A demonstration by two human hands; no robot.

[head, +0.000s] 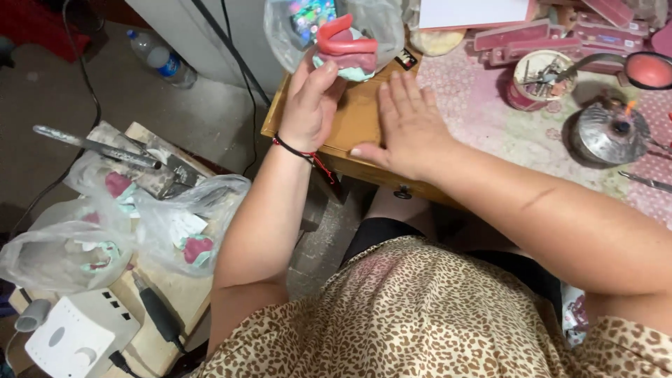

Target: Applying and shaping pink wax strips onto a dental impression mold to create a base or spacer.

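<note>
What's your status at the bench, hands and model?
Left hand holds red-and-teal dental model up over wooden desk. Right hand flat on desk, empty. Lit burner to the right, apart from both hands.

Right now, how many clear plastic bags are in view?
3, maybe more hidden. One plastic bag lies at the low side table's left edge, a second bag lies beside it, and a third bag sits behind the model in the left hand.
</note>
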